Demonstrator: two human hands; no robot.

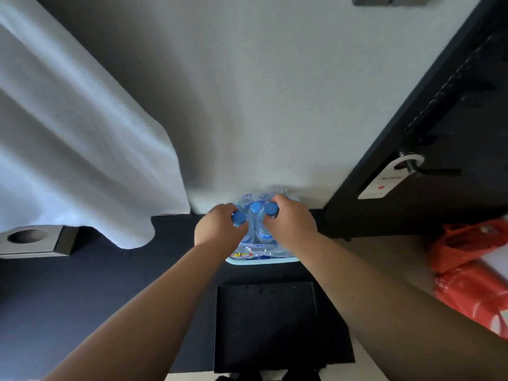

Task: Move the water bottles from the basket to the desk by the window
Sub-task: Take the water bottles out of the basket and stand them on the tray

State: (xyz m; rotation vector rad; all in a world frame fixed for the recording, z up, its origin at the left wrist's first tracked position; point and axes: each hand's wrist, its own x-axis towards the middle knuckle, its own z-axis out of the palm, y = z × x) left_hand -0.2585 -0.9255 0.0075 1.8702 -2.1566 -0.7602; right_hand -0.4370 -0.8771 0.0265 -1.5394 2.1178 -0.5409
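A light blue basket (261, 260) stands on the dark floor against the white wall, filled with clear water bottles with blue caps. My left hand (218, 228) is closed around the neck of one bottle, whose blue cap (239, 218) pokes out beside my fingers. My right hand (291, 224) grips a second bottle just under its cap (271, 209). A third bottle cap (256, 207) stands free between my two hands. More bottles (264, 250) with blue labels lie lower in the basket. The desk by the window is out of view.
A black square bin (266, 323) sits on the floor just in front of the basket. A white curtain (82, 149) hangs at the left. A dark door (439, 149) with a handle and hanging tag is at the right. An orange bag (472, 268) lies at the right.
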